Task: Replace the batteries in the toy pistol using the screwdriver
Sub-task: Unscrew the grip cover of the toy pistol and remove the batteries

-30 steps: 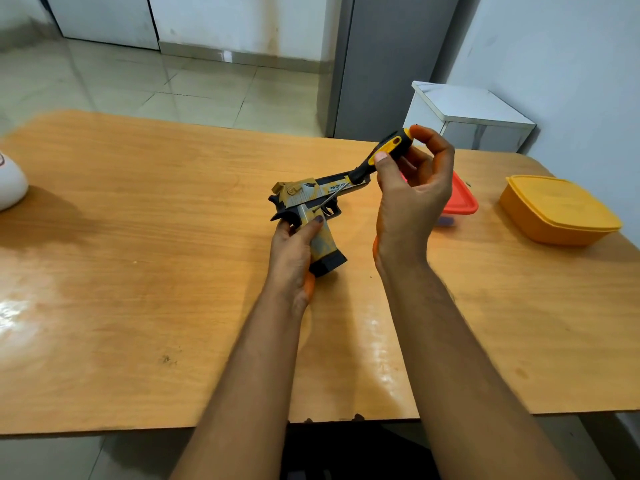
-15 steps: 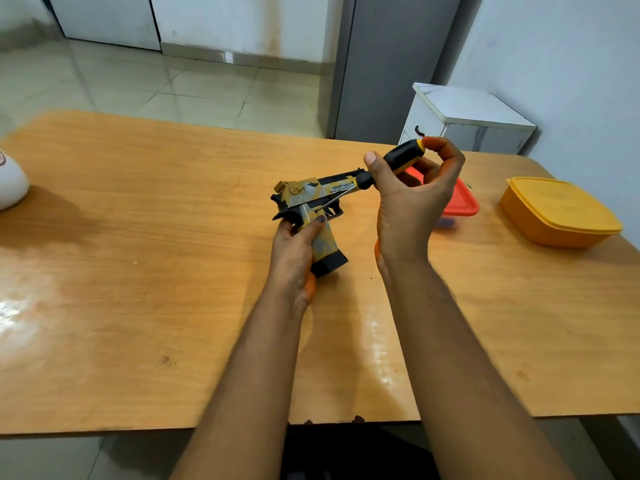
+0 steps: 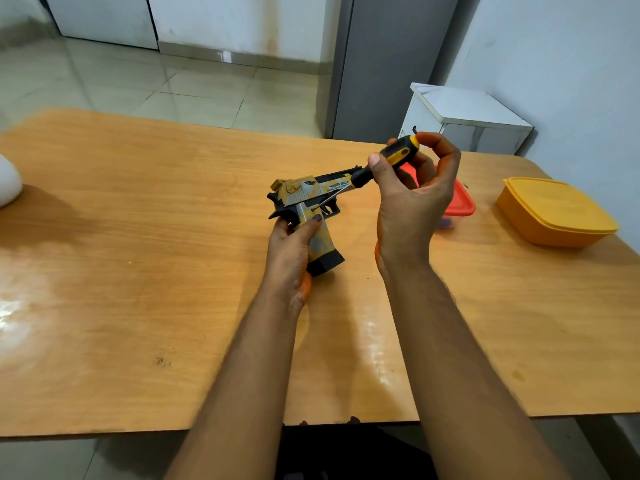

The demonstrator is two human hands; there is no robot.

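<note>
The toy pistol [image 3: 304, 199], tan and black with a black grip base, is held just above the wooden table [image 3: 138, 271] near its middle. My left hand [image 3: 289, 252] grips its handle from below, thumb on the side. My right hand [image 3: 412, 206] holds the black and yellow handle of the screwdriver [image 3: 388, 159] between thumb and fingertips. The thin metal shaft slants down to the left, and its tip rests on the pistol's side just above the grip.
A red-lidded box [image 3: 459, 199] lies behind my right hand, partly hidden. An orange lidded container [image 3: 554, 211] sits at the right edge. A white object [image 3: 8, 183] shows at the far left. A small white cabinet [image 3: 464, 117] stands beyond the table.
My right hand has shifted its fingers along the screwdriver handle, which now points slightly more to the right. The tip stays on the pistol. My left hand has not moved.
</note>
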